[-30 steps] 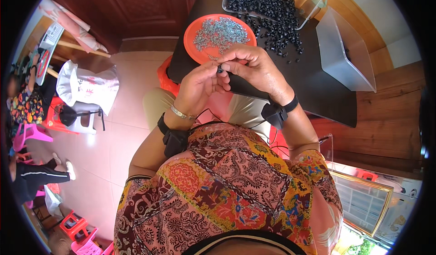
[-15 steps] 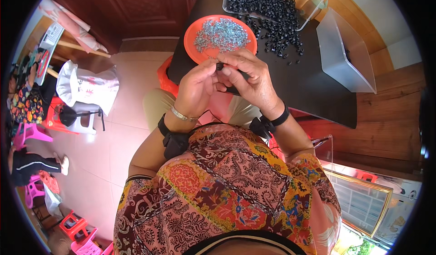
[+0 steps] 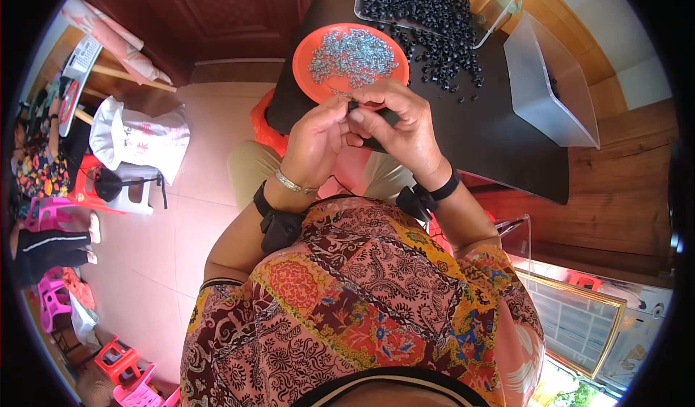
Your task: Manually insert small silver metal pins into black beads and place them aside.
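My left hand [image 3: 317, 129] and my right hand [image 3: 402, 123] meet over the near edge of the black table. Between their fingertips is a small black plastic piece [image 3: 352, 106], pinched from both sides; the fingers cover most of it. Just beyond my hands sits a round orange plate [image 3: 302, 70] with a heap of small silvery metal pieces [image 3: 353, 53], too small to tell their exact kind. Many black knob-like pieces [image 3: 441, 63] lie loose to the right of the plate and spill from a clear tray [image 3: 360, 5] at the back.
An upright translucent plastic bin [image 3: 532, 81] stands at the right of the black table [image 3: 499, 146]. A red bag [image 3: 266, 126] hangs by the table's left edge. Off to the left are a white sack [image 3: 137, 135], plastic stools [image 3: 116, 360] and another person's legs [image 3: 58, 246].
My hands keep their pinch on the black piece, with only slight finger shifts. At the far left, the other person's legs and feet have changed position.
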`<state>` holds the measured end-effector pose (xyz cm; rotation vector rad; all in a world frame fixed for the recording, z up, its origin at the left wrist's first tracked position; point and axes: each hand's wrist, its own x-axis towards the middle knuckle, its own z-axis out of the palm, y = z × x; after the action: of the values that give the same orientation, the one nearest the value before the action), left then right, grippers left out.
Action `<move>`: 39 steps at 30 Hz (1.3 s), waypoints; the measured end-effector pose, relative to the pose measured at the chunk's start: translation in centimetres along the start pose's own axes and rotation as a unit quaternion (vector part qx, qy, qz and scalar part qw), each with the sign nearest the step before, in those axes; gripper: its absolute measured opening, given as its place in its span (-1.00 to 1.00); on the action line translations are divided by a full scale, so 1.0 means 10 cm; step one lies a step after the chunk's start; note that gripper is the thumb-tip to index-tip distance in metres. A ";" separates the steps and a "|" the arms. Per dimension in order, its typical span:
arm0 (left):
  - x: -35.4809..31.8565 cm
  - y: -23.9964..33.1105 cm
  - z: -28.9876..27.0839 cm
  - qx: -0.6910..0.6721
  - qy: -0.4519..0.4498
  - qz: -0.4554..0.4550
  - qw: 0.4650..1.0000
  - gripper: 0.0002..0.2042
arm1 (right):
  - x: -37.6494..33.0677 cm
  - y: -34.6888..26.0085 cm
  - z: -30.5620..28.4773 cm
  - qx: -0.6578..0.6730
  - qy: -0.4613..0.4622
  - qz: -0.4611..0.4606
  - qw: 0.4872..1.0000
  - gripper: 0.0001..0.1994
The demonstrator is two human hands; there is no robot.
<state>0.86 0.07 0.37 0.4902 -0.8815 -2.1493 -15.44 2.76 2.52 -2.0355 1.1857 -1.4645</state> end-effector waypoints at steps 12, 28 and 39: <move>-0.01 0.01 0.07 -0.040 -0.023 0.009 0.999 -0.74 | -0.06 -0.01 0.12 -0.122 0.074 -0.085 0.986 -0.62; 0.08 -0.13 -0.02 -0.043 -0.029 0.032 0.998 -0.67 | -0.11 0.06 0.21 -0.228 0.087 -0.135 0.960 -0.71; 0.05 -0.01 -0.14 -0.022 0.032 -0.025 0.999 -0.69 | 0.23 -0.12 -0.59 -0.347 0.120 -0.136 0.920 -0.78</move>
<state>1.33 -0.83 -0.73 0.5601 -0.7936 -2.1810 -20.02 2.65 7.03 -2.6184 1.7803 -1.6064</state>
